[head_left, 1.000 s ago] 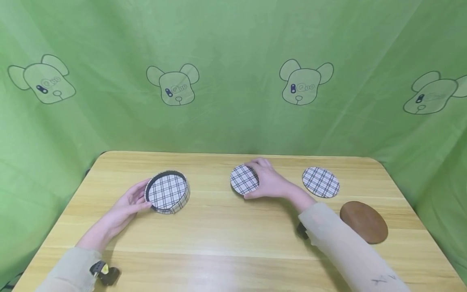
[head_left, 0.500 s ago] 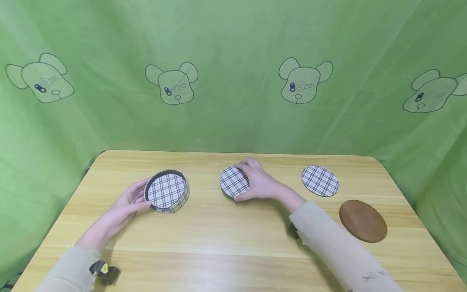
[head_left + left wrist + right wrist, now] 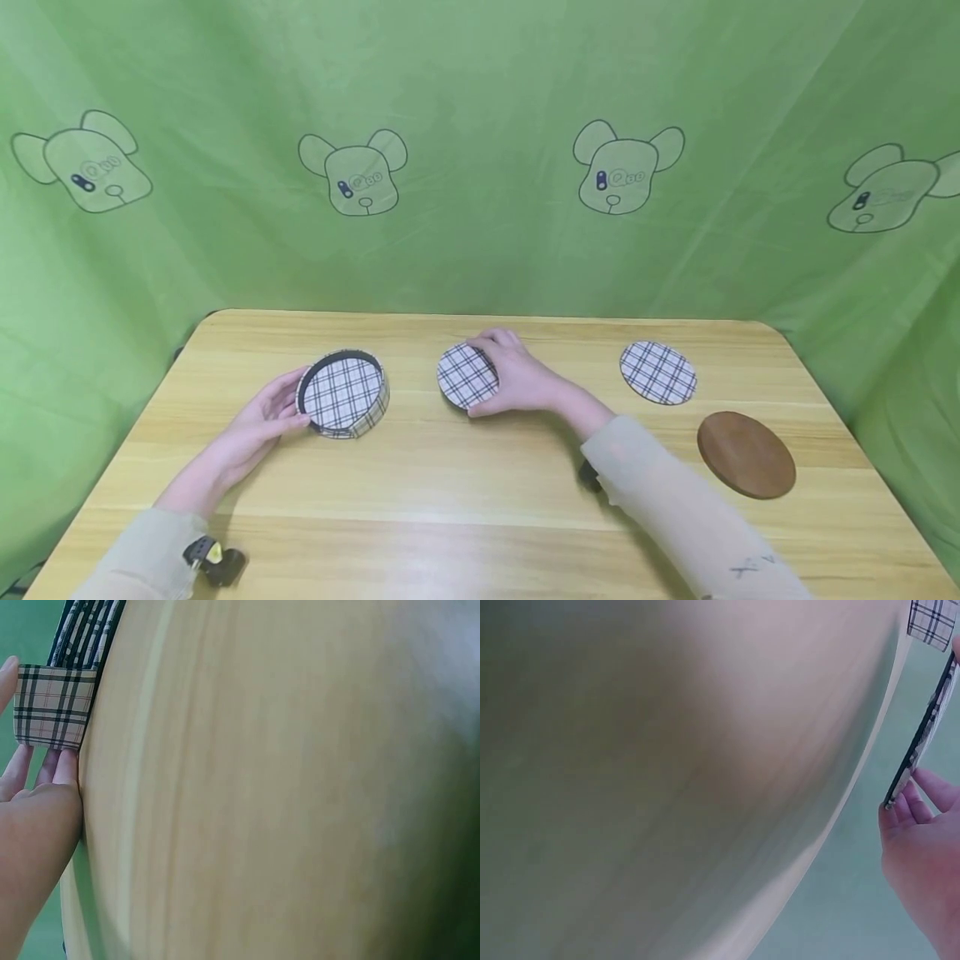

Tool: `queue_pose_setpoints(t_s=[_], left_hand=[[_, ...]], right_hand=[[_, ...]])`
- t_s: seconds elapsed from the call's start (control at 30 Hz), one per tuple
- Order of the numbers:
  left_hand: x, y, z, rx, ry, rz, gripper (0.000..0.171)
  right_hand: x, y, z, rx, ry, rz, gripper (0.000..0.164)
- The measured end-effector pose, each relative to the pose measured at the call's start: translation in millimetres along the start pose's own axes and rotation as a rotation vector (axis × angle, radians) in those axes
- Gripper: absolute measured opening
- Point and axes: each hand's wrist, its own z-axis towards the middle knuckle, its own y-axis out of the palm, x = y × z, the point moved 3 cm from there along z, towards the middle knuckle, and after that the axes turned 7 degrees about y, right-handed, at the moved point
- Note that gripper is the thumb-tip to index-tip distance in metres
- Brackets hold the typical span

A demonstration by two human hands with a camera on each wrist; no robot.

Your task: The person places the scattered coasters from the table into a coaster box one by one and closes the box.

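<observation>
I find the round plaid box (image 3: 378, 406) gripped at its left side by the left hand (image 3: 258, 421). Right of the box — near, not touching — is the plaid disc (image 3: 465, 377), held by the right hand (image 3: 519, 377) from the side away from the box.

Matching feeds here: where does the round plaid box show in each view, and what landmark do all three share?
Head: the round plaid box is left of centre, in the left hand.
Left wrist: upper-left corner, its plaid side wall showing.
Right wrist: apparently its plaid wall, cut off at the top-right corner, above the plaid disc in the right hand.
Shared landmark: the wooden tabletop.
</observation>
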Motion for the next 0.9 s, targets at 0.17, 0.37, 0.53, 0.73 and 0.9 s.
queue_pose_setpoints(t_s=[0.17, 0.37, 0.53, 0.73, 0.9], left_hand=[[0.6, 0.0, 0.1, -0.001, -0.004, 0.005, 0.087], [-0.1, 0.3, 0.3, 0.003, -0.009, -0.003, 0.087], [-1.4, -0.2, 0.2, 0.009, -0.003, -0.005, 0.087], [-2.2, -0.7, 0.6, 0.010, 0.004, -0.007, 0.087], [-1.5, -0.6, 0.7, 0.004, 0.008, -0.011, 0.087]], right_hand=[[-7, 4, 4, -0.001, -0.012, 0.011, 0.113], [-17, 8, 9, -0.011, -0.022, 0.030, 0.113], [-22, 12, 12, -0.020, -0.027, 0.028, 0.113], [-30, 16, 17, -0.026, -0.040, 0.035, 0.114], [-38, 20, 20, -0.033, -0.057, 0.048, 0.113]])
